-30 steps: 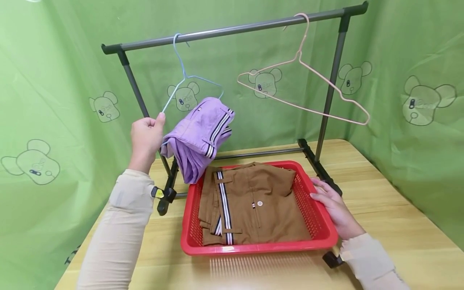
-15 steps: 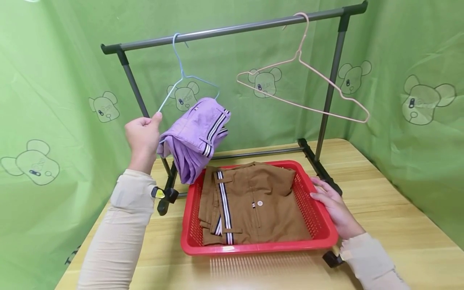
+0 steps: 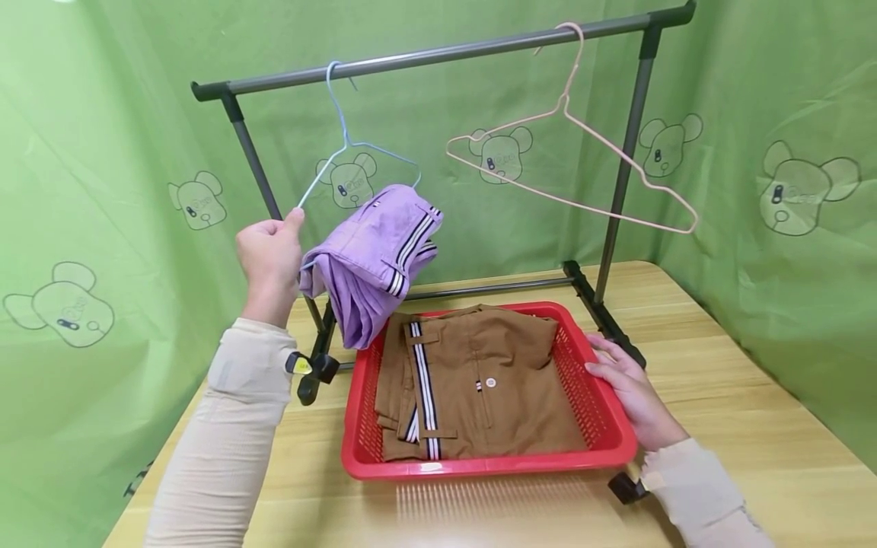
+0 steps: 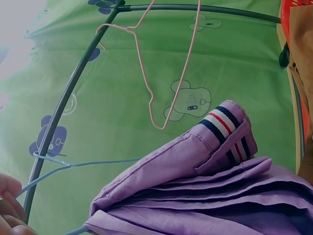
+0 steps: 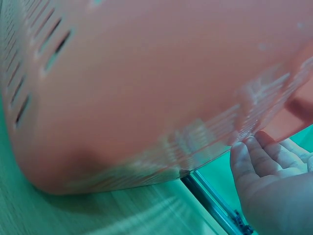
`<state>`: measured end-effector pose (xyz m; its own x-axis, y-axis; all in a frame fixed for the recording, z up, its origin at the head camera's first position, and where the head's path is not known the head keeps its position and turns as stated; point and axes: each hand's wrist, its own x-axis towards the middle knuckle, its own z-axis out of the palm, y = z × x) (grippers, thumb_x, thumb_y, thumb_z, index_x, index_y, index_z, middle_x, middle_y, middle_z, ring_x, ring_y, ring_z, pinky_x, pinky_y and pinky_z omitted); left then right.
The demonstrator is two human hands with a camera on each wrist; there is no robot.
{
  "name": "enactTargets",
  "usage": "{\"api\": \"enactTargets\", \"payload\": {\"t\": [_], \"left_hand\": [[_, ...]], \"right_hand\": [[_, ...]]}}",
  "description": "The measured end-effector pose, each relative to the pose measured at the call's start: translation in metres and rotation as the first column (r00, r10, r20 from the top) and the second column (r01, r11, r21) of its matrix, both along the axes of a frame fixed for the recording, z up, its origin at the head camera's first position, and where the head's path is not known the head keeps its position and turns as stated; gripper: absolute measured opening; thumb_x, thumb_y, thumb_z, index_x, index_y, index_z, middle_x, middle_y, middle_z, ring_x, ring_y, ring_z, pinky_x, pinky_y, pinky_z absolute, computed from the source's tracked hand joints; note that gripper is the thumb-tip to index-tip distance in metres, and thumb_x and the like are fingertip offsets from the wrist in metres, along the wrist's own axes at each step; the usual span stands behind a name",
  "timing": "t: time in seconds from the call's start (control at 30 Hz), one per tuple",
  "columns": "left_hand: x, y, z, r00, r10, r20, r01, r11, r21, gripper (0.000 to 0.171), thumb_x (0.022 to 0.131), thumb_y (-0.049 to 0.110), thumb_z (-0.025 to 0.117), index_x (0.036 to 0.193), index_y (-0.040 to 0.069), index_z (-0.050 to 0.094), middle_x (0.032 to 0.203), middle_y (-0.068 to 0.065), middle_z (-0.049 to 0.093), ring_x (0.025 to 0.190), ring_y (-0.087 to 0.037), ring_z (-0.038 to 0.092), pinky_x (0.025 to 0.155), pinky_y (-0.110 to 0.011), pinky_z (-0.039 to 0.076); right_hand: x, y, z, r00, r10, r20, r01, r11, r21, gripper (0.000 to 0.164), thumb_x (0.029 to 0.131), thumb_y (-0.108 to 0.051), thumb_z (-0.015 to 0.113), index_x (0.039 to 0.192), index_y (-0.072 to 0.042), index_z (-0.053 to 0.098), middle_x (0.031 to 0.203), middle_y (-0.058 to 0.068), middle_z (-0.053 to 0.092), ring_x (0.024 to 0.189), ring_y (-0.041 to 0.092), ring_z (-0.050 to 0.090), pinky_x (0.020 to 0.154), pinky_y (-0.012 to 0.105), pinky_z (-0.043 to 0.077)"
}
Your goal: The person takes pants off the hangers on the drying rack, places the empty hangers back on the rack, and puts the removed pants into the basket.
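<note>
My left hand (image 3: 270, 255) grips one side of a light blue wire hanger (image 3: 348, 142), whose hook hangs on the rack's top bar. Folded purple trousers (image 3: 373, 262) with striped waistband trim drape over the hanger's lower bar. In the left wrist view, the trousers (image 4: 195, 181) fill the lower right and fingers (image 4: 10, 205) show at the left edge. My right hand (image 3: 633, 396) touches the right side of a red plastic basket (image 3: 489, 469). The right wrist view shows its fairly straight fingers (image 5: 264, 161) against the basket's outside. Folded brown trousers (image 3: 489, 388) lie in the basket.
A dark metal clothes rack (image 3: 445, 55) stands on the wooden table (image 3: 740, 411), its feet beside and behind the basket. Right of the purple trousers, a pink wire hanger (image 3: 572, 203) hangs bare from the bar. Green printed fabric (image 3: 767, 68) encloses the table.
My left hand has shifted slightly left with its side of the blue hanger. The purple trousers have swung left, then partly back right. The right hand and basket look unchanged.
</note>
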<state>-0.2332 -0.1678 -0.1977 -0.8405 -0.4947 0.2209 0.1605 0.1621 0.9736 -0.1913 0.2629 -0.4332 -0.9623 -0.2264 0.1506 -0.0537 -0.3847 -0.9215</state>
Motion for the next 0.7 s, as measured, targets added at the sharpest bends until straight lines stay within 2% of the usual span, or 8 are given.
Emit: {"api": "enactTargets", "payload": {"t": [0.3,0.47,0.7], "left_hand": [[0.002,0.0021,0.0012,0.999,0.023,0.026,-0.021,0.998,-0.059,0.042,0.097,0.037,0.059,0.063,0.015,0.048,0.057,0.007,0.039,0.05,-0.008,0.032,0.051,-0.024,0.032],[0.0031,0.0008,0.0019,1.0,0.028,0.007,-0.028,0.998,-0.055,0.044,0.097,0.036,0.059,0.06,0.016,0.046,0.054,0.008,0.037,0.048,-0.007,0.031,0.049,-0.024,0.03],[0.0047,0.0007,0.0007,0.999,0.036,0.018,-0.035,0.997,-0.069,0.048,0.097,0.037,0.058,0.056,0.018,0.045,0.05,0.008,0.036,0.047,-0.008,0.032,0.05,-0.026,0.031]], "right_hand": [[0.0003,0.0001,-0.0008,1.0,-0.011,0.017,0.01,1.0,0.02,0.046,0.101,-0.006,0.049,0.143,-0.017,0.034,0.126,-0.008,0.061,0.106,0.014,0.063,0.083,0.035,0.055],[-0.0011,-0.0006,0.0001,1.0,-0.016,0.02,0.015,0.999,0.034,0.048,0.101,-0.008,0.049,0.145,-0.017,0.031,0.127,-0.009,0.06,0.107,0.015,0.062,0.084,0.035,0.055],[0.0011,0.0013,-0.0002,0.999,-0.024,0.044,0.02,0.996,0.083,0.05,0.102,-0.012,0.05,0.147,-0.018,0.028,0.127,-0.01,0.059,0.109,0.015,0.061,0.085,0.037,0.055]]}}
